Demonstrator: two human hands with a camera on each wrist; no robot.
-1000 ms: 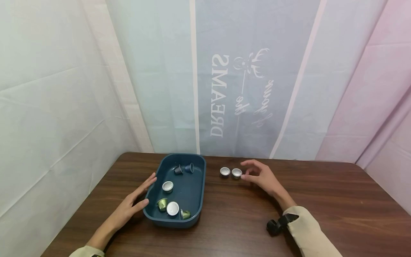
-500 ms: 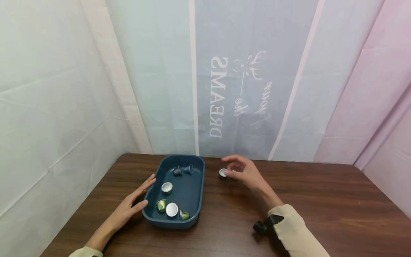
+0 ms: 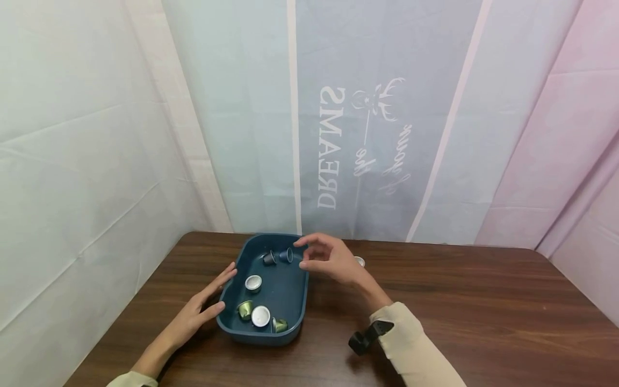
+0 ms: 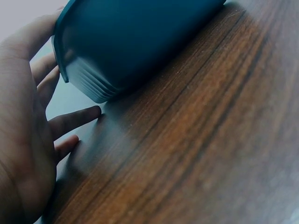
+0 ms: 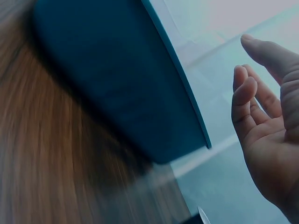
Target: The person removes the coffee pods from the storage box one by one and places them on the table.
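Observation:
A dark blue rectangular tray [image 3: 261, 337] sits on the table, holding several coffee capsules: two dark blue ones [image 3: 286, 255] at the far end, a silver-lidded one [image 3: 253, 283] midway, and green [image 3: 245, 310] and silver-topped ones near the front. My left hand [image 3: 193, 312] lies along the tray's left side with extended fingers, touching it near the rim. Over the right rim hovers my right hand [image 3: 333, 263], thumb and index finger apart; no capsule shows between them in the right wrist view. Behind that hand, a silver-lidded capsule [image 3: 359, 261] shows partly on the table.
A brown wood-grain table [image 3: 483, 301] stretches right of the tray. A printed curtain [image 3: 367, 161] hangs behind its far edge, with pale cloth [image 3: 96, 161] at the left. A black strap device [image 3: 367, 337] is on my right wrist.
My right hand has moved left from beside the two table capsules to the tray's right rim. One of those capsules is now out of sight. The left hand and tray stay put.

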